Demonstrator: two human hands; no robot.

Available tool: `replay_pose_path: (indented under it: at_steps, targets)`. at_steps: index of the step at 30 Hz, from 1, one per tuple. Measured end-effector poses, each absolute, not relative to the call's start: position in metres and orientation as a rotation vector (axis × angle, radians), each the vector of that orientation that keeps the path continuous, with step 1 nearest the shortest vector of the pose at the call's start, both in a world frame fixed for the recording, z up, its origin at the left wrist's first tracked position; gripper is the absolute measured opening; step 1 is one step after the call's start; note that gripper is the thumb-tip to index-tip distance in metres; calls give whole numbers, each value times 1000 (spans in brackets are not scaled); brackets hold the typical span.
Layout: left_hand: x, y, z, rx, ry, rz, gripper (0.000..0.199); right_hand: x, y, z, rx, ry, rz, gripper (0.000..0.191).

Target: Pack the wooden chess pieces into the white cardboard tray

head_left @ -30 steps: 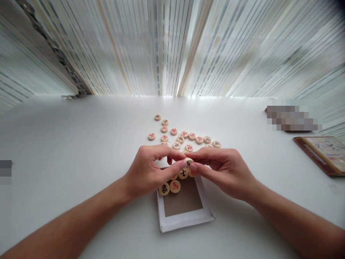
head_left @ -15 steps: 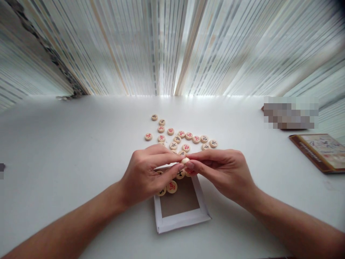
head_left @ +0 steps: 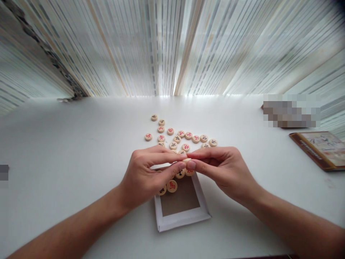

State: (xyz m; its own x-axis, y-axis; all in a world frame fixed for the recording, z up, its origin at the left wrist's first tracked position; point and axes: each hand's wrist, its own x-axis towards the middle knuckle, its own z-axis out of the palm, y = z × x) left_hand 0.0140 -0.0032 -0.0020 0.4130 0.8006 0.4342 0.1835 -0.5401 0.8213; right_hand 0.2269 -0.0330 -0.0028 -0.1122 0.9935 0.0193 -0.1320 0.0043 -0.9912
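Between the fingertips of my left hand (head_left: 153, 167) and my right hand (head_left: 222, 172), a pale round xiangqi piece (head_left: 187, 160) is pinched; its face is turned so that I cannot read it. Both hands hold it above the far edge of a shallow white cardboard box (head_left: 183, 222) with a brown bottom. Inside that box lie several xiangqi pieces, among them one with a red character (head_left: 171, 186) and one with a black character (head_left: 180, 173). My left fingers partly hide the pieces at the box's left side.
Several loose xiangqi pieces (head_left: 173, 145) with red and black characters are scattered on the white table (head_left: 81, 144) beyond the hands. A brown-edged flat box or book (head_left: 320, 151) lies at the right. Striped curtains (head_left: 134, 46) hang behind the table.
The pinched piece has tilted and shifted slightly right between the fingertips. My right hand has moved a little. The loose pieces and the box stay in place.
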Motion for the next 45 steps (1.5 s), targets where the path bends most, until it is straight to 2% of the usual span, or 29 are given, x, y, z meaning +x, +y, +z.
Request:
replay_pose_path:
  at_steps: [4, 13, 20, 33, 40, 45]
  targets:
    - [15, -4, 1, 1890, 849, 1109, 14, 229, -31, -3, -1034, -1217, 1390, 24]
    - [14, -3, 1, 1724, 868, 1017, 14, 229, -29, -7, -985, -1126, 1549, 30]
    - [15, -7, -5, 1530, 794, 985, 32, 230, -30, -8, -892, -1092, 1607, 23]
    - [15, -10, -2, 1434, 746, 905, 36, 228, -29, -9, -853, -1012, 1670, 30]
    - [14, -11, 0, 1823, 808, 956, 32, 224, -31, -3, -930, -954, 1658, 37]
    - [16, -11, 2, 2094, 650, 1050, 33, 224, -32, -2, -963, -993, 1610, 33]
